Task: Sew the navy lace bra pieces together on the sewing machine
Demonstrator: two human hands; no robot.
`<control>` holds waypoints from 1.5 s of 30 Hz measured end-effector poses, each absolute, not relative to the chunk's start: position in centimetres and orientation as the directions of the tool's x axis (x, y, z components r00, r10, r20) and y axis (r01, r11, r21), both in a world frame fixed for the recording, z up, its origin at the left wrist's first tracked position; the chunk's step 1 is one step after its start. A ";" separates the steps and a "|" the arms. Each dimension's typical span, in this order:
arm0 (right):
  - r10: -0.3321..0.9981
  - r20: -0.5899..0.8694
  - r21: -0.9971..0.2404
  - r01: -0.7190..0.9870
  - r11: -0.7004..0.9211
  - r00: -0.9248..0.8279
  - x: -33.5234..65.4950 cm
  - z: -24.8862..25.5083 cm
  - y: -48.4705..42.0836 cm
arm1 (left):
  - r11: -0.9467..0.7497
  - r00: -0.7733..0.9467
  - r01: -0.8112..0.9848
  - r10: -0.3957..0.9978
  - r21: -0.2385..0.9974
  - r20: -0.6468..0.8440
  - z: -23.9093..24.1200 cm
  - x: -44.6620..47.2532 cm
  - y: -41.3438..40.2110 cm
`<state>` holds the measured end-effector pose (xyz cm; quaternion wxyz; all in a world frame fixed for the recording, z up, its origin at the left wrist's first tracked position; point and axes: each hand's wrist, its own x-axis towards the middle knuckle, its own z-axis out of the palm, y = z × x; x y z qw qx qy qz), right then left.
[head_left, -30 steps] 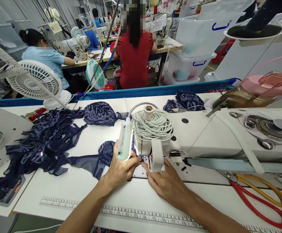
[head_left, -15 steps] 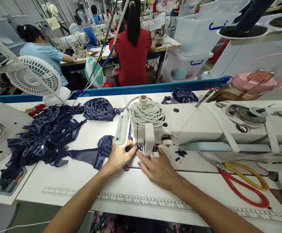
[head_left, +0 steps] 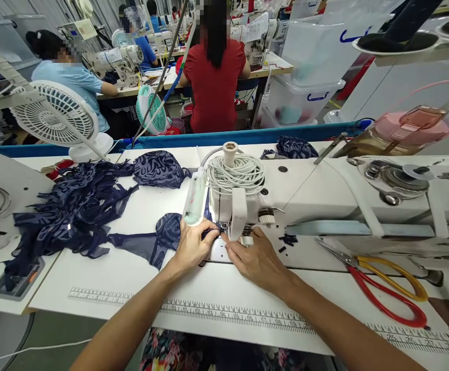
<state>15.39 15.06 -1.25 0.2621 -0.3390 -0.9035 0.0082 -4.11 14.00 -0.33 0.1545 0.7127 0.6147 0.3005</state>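
Note:
A white sewing machine [head_left: 325, 198] stands on the table, with a coil of white cord [head_left: 236, 174] on its head. My left hand [head_left: 192, 245] pinches a navy patterned fabric piece [head_left: 169, 233] right at the needle. My right hand [head_left: 255, 259] lies on the bed just right of the needle, fingers closed down on the fabric's edge. A small lamp [head_left: 194, 198] hangs above my left hand.
A heap of navy fabric pieces [head_left: 69, 208] lies at the left, another [head_left: 296, 148] behind the machine. Red and yellow scissors [head_left: 382, 281] rest at the right. A white fan [head_left: 56, 119] stands at the back left. People sew at tables beyond a blue rail [head_left: 239, 138].
Both hands have drawn closer together at the needle, the left thumb and fingers closing on the fabric. The view has shifted slightly, so the machine appears higher in the frame.

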 end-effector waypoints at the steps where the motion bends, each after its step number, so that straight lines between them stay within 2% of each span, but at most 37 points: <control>1: 0.624 0.461 -0.204 0.609 0.767 -0.631 15.3 -1.3 15.0 | -0.199 0.066 0.781 0.969 0.591 0.239 -0.4 -4.2 14.0; 9: 0.609 0.438 -0.218 0.579 0.785 -0.661 15.2 -1.4 14.6 | -0.237 0.103 0.729 0.965 0.642 0.239 -0.7 -4.7 13.9; 17: 0.595 0.459 -0.222 0.564 0.795 -0.659 15.3 -1.5 14.4 | -0.333 0.216 0.777 0.938 0.534 0.272 -0.1 -4.6 13.5; 21: 0.595 0.469 -0.227 0.562 0.796 -0.653 15.3 -1.5 14.5 | -0.319 0.172 0.789 0.935 0.525 0.310 -0.1 -4.5 13.7; 26: 0.603 0.451 -0.234 0.565 0.791 -0.658 15.3 -1.7 14.4 | -0.267 0.130 0.795 0.952 0.545 0.276 -0.5 -4.6 13.9; 31: 0.594 0.456 -0.231 0.556 0.798 -0.663 15.3 -1.7 14.3 | -0.314 0.164 0.782 0.937 0.539 0.309 -0.1 -4.6 13.8; 35: 0.586 0.467 -0.224 0.552 0.803 -0.662 15.3 -1.6 14.3 | -0.372 0.250 0.808 0.919 0.458 0.305 0.5 -4.6 13.5; 45: 0.603 0.464 -0.253 0.555 0.792 -0.649 15.2 -1.2 14.1 | -0.533 0.460 0.839 0.801 0.107 0.384 0.7 -4.7 13.4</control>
